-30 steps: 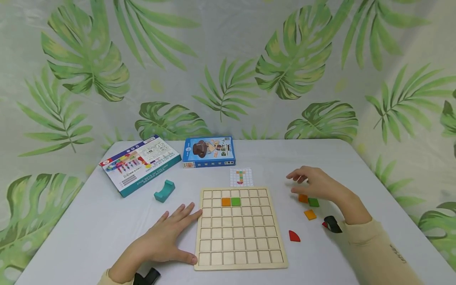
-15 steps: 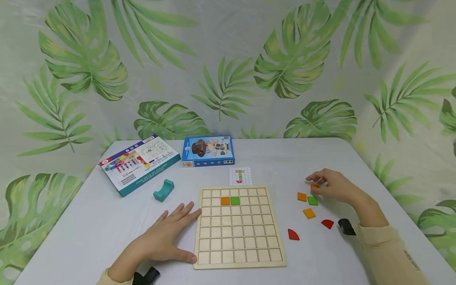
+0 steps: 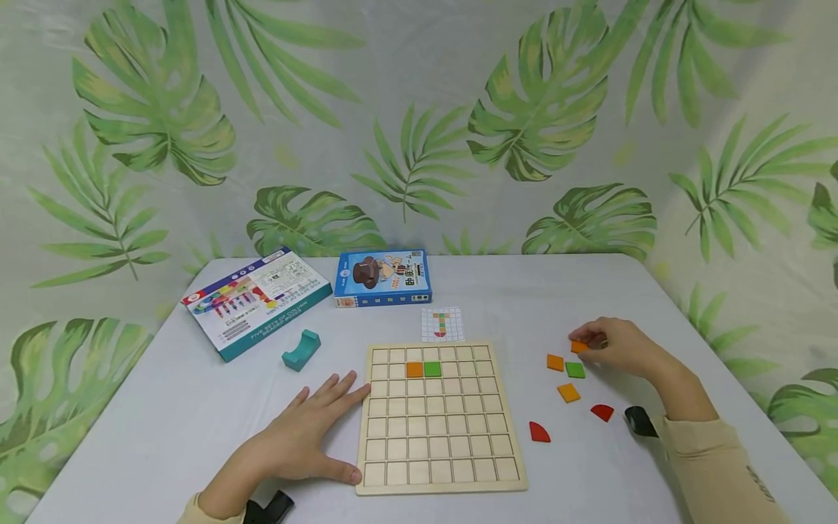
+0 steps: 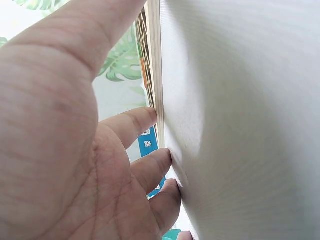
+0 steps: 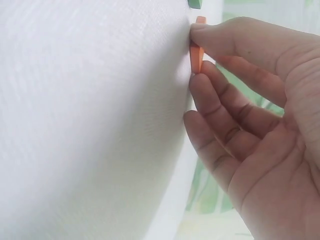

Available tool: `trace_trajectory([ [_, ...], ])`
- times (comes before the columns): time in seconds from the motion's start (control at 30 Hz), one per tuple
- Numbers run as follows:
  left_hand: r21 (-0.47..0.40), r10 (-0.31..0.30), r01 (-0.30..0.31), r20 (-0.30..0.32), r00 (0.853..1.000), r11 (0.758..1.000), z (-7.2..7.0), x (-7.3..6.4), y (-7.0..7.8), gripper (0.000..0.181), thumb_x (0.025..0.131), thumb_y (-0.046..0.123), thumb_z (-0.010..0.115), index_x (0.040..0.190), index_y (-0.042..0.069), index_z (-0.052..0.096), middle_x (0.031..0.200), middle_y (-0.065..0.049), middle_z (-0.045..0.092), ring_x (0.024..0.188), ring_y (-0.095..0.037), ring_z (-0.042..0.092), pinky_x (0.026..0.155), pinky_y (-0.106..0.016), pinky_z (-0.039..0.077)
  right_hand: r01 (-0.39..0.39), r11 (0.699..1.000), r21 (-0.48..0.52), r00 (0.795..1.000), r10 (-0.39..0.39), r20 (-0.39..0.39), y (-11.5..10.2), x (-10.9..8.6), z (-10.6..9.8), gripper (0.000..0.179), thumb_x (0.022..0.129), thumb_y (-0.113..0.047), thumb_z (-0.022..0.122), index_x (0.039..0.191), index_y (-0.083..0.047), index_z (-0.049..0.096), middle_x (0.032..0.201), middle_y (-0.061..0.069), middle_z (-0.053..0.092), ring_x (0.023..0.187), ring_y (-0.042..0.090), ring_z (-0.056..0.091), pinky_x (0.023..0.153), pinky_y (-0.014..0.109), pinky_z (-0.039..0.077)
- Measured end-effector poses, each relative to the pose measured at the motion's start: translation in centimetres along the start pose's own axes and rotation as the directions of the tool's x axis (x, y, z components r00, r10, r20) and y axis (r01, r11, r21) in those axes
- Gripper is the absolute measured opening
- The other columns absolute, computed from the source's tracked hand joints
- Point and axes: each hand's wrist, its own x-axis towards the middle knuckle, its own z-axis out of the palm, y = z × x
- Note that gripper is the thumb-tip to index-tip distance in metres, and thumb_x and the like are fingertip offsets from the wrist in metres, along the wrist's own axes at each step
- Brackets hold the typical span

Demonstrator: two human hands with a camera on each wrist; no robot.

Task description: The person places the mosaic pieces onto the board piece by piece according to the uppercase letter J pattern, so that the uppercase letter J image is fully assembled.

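My left hand (image 3: 297,429) lies spread at the left side of a wooden grid board (image 3: 393,469), its thumb and a fingertip right at the board's edge. In the left wrist view, the fingertips (image 4: 162,157) rest low along that edge. An orange square tile (image 3: 414,370) and a green one (image 3: 433,370) sit side by side in the second row of the grid. To the right, my right hand (image 3: 625,349) pinches another orange square tile (image 5: 197,59) between thumb and fingers, close to the tabletop.
Nearby lie an orange tile (image 3: 555,362), a green tile (image 3: 575,370), a yellow-orange tile (image 3: 569,393) and red quarter-round tiles (image 3: 540,432). Behind the board is a printed pattern card (image 3: 442,324). A blue box (image 3: 383,279), a white-and-teal box (image 3: 258,302) and a teal curved block (image 3: 302,351) stand back left.
My right hand has moved right and slightly down, from above the tiles to the farthest orange tile, and its fingers have closed on it. The left hand has stayed still.
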Motion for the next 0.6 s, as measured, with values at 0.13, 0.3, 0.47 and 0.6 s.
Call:
trace_trajectory([
  [0.13,-0.004,0.003,-0.003,-0.001,1.000,1.000,-0.06,-0.07,0.02,0.120,0.068,0.070,0.092,0.167,0.031,0.040,0.181,-0.005,0.023,0.169,-0.041,0.014,0.128,-0.079,0.008,-0.006,1.000,-0.005,1.000,0.006,-0.007,0.00,-0.01,0.07,0.033,0.091,-0.015,0.082,0.121,-0.001,0.078,0.109,0.010,0.076,0.100,0.026,0.070,0.087,0.036,0.059],
  [0.3,-0.004,0.008,-0.008,-0.001,1.000,1.000,-0.08,-0.15,0.03,0.120,0.068,0.070,0.092,0.168,0.030,0.039,0.181,-0.006,0.023,0.168,-0.042,0.014,0.128,-0.080,0.008,-0.010,1.000,0.003,1.000,0.010,-0.024,-0.12,-0.23,0.19,0.033,0.091,-0.015,0.082,0.120,0.000,0.079,0.108,0.009,0.076,0.100,0.026,0.071,0.085,0.032,0.058],
  [0.47,0.000,0.007,-0.007,-0.003,1.000,1.000,-0.04,-0.09,0.02,0.119,0.068,0.071,0.092,0.168,0.030,0.040,0.181,-0.005,0.023,0.168,-0.041,0.014,0.128,-0.079,0.008,-0.006,1.000,0.005,0.999,0.006,-0.044,-0.10,-0.31,0.33,0.032,0.091,-0.015,0.083,0.119,-0.001,0.079,0.107,0.008,0.076,0.099,0.025,0.071,0.081,0.027,0.057],
  [0.6,0.001,0.009,-0.009,-0.004,1.000,1.000,-0.03,-0.07,-0.02,0.119,0.068,0.071,0.091,0.168,0.030,0.040,0.181,-0.005,0.023,0.168,-0.041,0.014,0.128,-0.079,0.008,-0.013,1.000,0.011,0.999,0.014,-0.047,0.06,-0.26,0.44,0.032,0.091,-0.015,0.084,0.119,-0.001,0.079,0.108,0.009,0.076,0.100,0.026,0.072,0.083,0.030,0.058],
])
